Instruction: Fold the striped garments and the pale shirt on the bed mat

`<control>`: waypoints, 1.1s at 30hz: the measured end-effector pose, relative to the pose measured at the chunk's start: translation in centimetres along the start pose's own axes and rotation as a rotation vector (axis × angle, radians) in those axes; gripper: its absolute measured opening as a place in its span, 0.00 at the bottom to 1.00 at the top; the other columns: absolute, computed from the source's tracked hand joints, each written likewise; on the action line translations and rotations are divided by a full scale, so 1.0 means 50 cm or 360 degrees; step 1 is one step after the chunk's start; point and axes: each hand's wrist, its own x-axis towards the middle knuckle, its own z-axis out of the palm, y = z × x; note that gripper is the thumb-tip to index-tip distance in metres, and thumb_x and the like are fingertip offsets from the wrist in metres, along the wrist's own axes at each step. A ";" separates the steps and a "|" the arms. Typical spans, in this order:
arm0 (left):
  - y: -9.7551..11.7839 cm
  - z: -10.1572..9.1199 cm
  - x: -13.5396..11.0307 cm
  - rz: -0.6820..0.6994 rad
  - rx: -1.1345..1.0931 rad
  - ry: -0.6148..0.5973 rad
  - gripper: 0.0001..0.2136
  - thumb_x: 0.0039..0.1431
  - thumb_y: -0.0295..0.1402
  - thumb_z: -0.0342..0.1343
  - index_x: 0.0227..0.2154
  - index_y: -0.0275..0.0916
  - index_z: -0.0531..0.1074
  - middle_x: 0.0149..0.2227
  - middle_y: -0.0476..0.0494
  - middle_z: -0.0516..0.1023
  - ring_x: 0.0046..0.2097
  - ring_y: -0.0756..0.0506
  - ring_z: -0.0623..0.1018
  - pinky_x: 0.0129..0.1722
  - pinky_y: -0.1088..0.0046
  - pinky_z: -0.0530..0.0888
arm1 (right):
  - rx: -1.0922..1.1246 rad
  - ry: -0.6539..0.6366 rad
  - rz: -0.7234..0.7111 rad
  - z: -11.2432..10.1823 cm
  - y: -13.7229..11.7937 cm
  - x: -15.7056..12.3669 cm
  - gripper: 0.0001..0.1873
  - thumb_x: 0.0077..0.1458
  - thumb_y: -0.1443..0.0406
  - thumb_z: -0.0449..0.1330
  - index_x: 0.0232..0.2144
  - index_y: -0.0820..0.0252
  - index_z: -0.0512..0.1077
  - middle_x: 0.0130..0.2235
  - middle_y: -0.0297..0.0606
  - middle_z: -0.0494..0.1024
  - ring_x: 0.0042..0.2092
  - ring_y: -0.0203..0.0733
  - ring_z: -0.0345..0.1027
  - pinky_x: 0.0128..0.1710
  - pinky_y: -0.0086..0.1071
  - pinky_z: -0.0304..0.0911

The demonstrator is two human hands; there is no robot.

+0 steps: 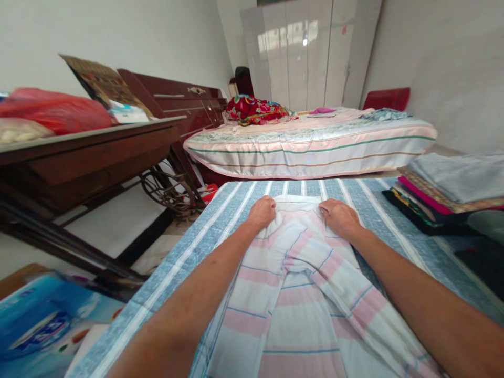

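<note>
A pink and white striped shirt (299,283) lies spread on a blue striped cloth (205,231) that covers the surface in front of me. My left hand (262,211) is closed on the shirt's far edge at the left, fingers curled into the fabric. My right hand (339,218) presses and grips the same far edge at the right, fingers bent onto the cloth. Both forearms stretch out over the shirt.
A stack of folded clothes (444,194) sits at the right. A dark wooden table (90,152) with a red bag (55,113) stands at the left. A bed (311,142) with striped bedding lies beyond, and white wardrobes (307,52) stand behind it.
</note>
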 end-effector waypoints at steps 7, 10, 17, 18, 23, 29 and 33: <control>-0.030 -0.032 -0.006 -0.0011 -0.0051 0.0256 0.12 0.49 0.20 0.47 0.32 0.37 0.74 0.40 0.45 0.76 0.45 0.48 0.74 0.48 0.74 0.69 | 0.0024 0.0144 0.0008 -0.035 0.007 -0.002 0.16 0.57 0.67 0.47 0.36 0.59 0.74 0.39 0.42 0.76 0.43 0.45 0.66 0.38 0.32 0.56; -0.048 -0.053 -0.033 -0.0084 -0.0026 0.0350 0.12 0.50 0.22 0.46 0.33 0.37 0.73 0.39 0.44 0.76 0.42 0.47 0.75 0.45 0.72 0.71 | 0.0063 0.0186 -0.0050 -0.056 -0.015 -0.003 0.16 0.57 0.66 0.47 0.38 0.58 0.74 0.40 0.41 0.76 0.42 0.44 0.66 0.38 0.31 0.56; -0.030 -0.043 -0.096 -0.0063 0.0073 0.0170 0.11 0.53 0.26 0.47 0.34 0.38 0.74 0.39 0.44 0.77 0.42 0.45 0.75 0.46 0.69 0.70 | 0.0269 -0.0051 -0.0567 -0.077 -0.096 -0.022 0.13 0.57 0.66 0.49 0.34 0.56 0.74 0.36 0.36 0.77 0.40 0.38 0.67 0.38 0.28 0.55; -0.023 -0.037 -0.098 -0.0030 0.0077 0.0121 0.11 0.54 0.26 0.47 0.35 0.39 0.74 0.40 0.44 0.77 0.43 0.45 0.75 0.47 0.69 0.69 | 0.0264 -0.0094 -0.0607 -0.075 -0.101 -0.024 0.13 0.57 0.66 0.49 0.33 0.57 0.74 0.35 0.36 0.77 0.40 0.38 0.67 0.38 0.28 0.55; 0.004 -0.016 -0.100 0.0075 0.0099 -0.0055 0.10 0.58 0.28 0.44 0.35 0.39 0.71 0.39 0.44 0.76 0.43 0.45 0.74 0.46 0.67 0.69 | 0.0187 -0.0202 -0.0679 -0.049 -0.103 -0.033 0.10 0.56 0.65 0.52 0.28 0.58 0.73 0.32 0.37 0.75 0.39 0.40 0.65 0.38 0.29 0.55; 0.007 -0.029 -0.109 0.0125 0.0097 -0.0052 0.10 0.58 0.26 0.43 0.37 0.39 0.69 0.42 0.43 0.74 0.46 0.45 0.72 0.49 0.67 0.67 | 0.0134 -0.0154 -0.0671 -0.038 -0.100 -0.037 0.11 0.56 0.67 0.51 0.27 0.59 0.73 0.31 0.38 0.74 0.38 0.39 0.64 0.38 0.30 0.54; 0.016 -0.033 -0.109 0.0167 0.0097 -0.0063 0.10 0.57 0.24 0.43 0.34 0.39 0.69 0.40 0.44 0.74 0.46 0.46 0.72 0.50 0.69 0.67 | 0.0106 -0.0057 -0.0616 -0.045 -0.102 -0.037 0.14 0.58 0.66 0.49 0.27 0.61 0.73 0.31 0.41 0.74 0.39 0.41 0.63 0.40 0.32 0.54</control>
